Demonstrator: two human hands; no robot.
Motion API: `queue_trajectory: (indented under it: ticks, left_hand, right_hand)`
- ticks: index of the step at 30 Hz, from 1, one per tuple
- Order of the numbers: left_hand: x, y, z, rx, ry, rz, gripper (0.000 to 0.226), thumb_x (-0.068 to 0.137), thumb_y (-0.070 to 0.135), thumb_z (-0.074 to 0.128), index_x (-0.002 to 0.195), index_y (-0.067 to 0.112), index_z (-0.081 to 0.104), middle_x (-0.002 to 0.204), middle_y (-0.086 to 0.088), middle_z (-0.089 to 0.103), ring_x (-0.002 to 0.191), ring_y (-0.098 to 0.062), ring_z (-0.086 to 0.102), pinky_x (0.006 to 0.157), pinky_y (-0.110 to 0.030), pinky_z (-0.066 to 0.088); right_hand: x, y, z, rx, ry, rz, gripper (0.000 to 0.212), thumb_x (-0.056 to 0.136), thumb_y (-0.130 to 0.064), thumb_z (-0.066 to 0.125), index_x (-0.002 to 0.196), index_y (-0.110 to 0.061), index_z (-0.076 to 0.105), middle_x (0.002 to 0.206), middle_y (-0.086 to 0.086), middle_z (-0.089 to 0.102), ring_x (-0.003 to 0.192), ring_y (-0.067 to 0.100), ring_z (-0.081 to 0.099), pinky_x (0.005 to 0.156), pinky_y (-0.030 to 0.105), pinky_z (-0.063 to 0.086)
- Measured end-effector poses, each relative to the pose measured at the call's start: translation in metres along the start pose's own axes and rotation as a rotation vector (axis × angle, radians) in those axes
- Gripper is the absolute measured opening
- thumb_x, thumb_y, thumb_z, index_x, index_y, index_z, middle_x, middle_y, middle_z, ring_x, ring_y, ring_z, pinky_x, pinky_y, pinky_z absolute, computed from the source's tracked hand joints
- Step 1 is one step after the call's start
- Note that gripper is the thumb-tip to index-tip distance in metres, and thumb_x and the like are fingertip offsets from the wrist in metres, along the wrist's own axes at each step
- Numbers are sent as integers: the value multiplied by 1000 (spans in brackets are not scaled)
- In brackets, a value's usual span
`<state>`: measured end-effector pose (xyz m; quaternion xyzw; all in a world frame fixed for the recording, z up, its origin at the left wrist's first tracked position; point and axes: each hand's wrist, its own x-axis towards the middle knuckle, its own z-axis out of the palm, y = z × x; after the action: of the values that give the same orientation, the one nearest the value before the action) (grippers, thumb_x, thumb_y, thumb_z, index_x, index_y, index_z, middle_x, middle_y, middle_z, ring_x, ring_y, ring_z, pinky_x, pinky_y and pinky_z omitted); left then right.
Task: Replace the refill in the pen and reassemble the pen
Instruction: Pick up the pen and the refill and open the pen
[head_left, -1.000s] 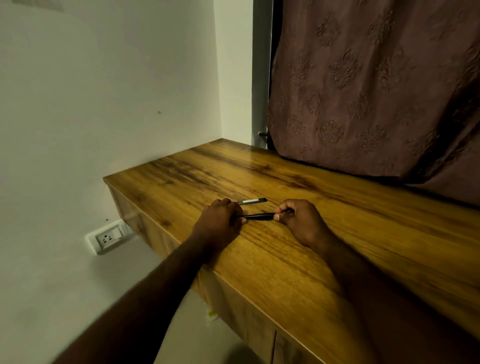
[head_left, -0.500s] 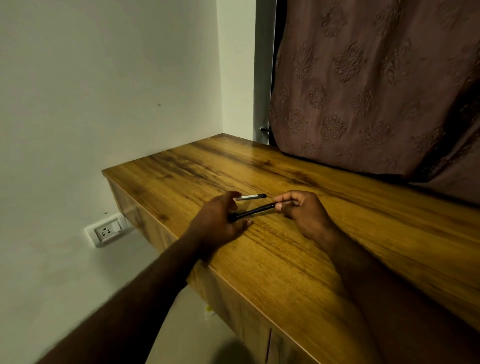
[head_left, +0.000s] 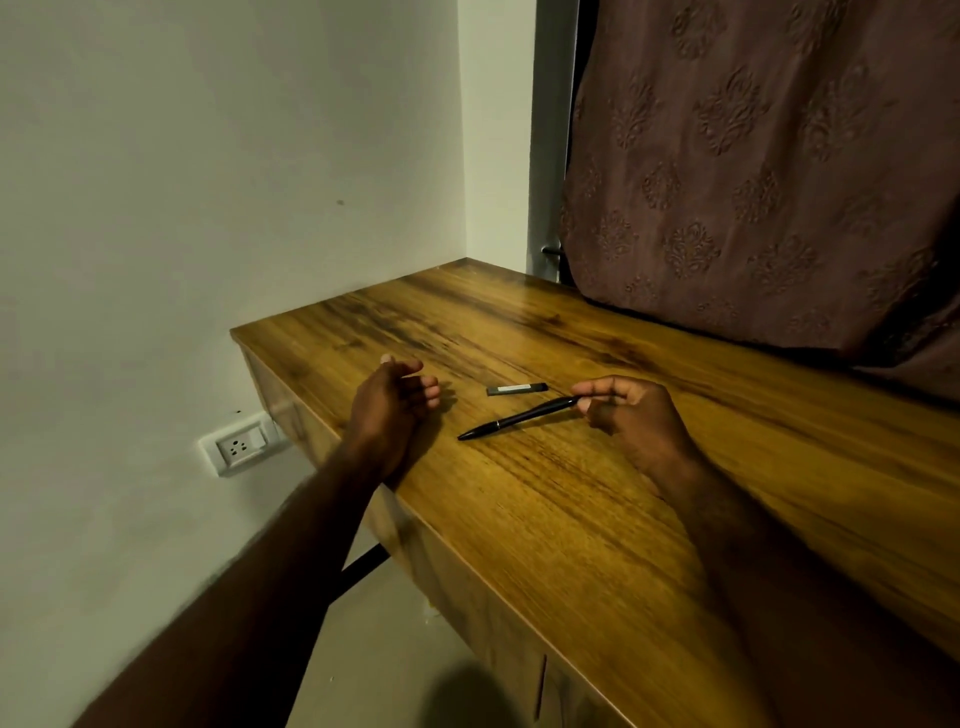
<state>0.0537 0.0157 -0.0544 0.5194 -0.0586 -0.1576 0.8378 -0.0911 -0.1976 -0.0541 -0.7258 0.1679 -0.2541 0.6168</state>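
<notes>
Pinching the pen (head_left: 519, 417) by its rear end, the right hand (head_left: 631, 421) aims its tip toward 8 o'clock over the table (head_left: 571, 519), likely offering the barrel to the left hand (head_left: 392, 410) hovering spread and empty at 9 o'clock, a small labelled piece (head_left: 517, 389) lying at the pen's 12

The pen (head_left: 519, 417) is slim and black, in one piece, with a thin ring about a third of the way from its pointed tip. It slants with the tip to the near left, low over the table (head_left: 571, 519), and its far right end pinched in the right hand (head_left: 631, 415). Just beyond it a short dark bar (head_left: 517, 389) with a pale label lies flat.
</notes>
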Motion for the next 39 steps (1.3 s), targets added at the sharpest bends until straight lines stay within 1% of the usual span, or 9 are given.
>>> queue_trajectory:
  ticks: [7,10,18,23,26,29,33,36,39]
  left_hand:
    - [-29,-3,24,457,-255,39,7,93,5,59,95,3,66,75,-8,66,64,-16,65,54,-26,54]
    - [-30,-8,24,727,-438,47,15,85,4,69,93,-6,61,76,-12,63,62,-20,59,50,-26,49]
    - [-22,-13,19,705,-409,53,10,91,4,61,96,-3,65,65,-12,55,46,-13,48,41,-21,38]
    - [-14,-16,20,819,-408,229,9,91,11,64,98,8,67,76,-6,65,63,-11,60,55,-25,49]
    - [-20,-21,33,780,-393,302,25,80,8,75,103,5,66,83,-5,66,68,-2,64,61,-18,53]
    - [-27,-36,48,666,-452,239,24,76,6,79,97,8,68,81,-14,71,70,-15,68,67,-31,57]
    - [-29,-39,52,776,-484,374,15,90,12,65,103,13,72,81,-13,73,61,-16,58,55,-32,47]
    - [-33,-37,51,1088,-399,691,14,91,14,61,97,9,72,85,-10,73,72,-17,61,70,-30,51]
    - [-30,-37,50,1153,-360,774,14,91,13,60,100,11,71,89,-6,73,81,-19,65,78,-32,54]
  right_hand:
    - [1,-1,-6,50,-6,5,13,88,-3,64,91,-14,71,76,2,68,62,7,55,56,15,43]
    - [4,0,-5,50,-3,11,7,90,-10,64,87,-14,70,75,0,70,60,6,54,57,18,42]
    - [5,-1,-2,47,19,10,18,93,-21,61,83,-7,67,70,1,68,59,8,53,57,21,41]
    - [5,-2,0,38,29,8,19,94,-19,59,84,-5,65,69,2,65,58,8,51,54,17,41]
    - [3,-3,2,75,46,16,20,94,-17,59,86,0,65,69,4,64,56,8,50,49,13,40]
    - [2,-5,2,106,59,34,20,94,-19,60,84,-2,65,70,5,65,57,9,50,50,16,39]
    - [2,-6,1,126,53,29,19,93,-15,60,80,-2,64,69,6,64,55,8,49,49,16,37]
    - [2,-5,1,129,51,24,18,93,-15,61,81,-2,65,69,5,65,55,8,49,49,16,37]
    - [4,-2,-1,125,48,29,17,92,-15,61,84,-1,66,69,3,66,56,7,50,51,17,38]
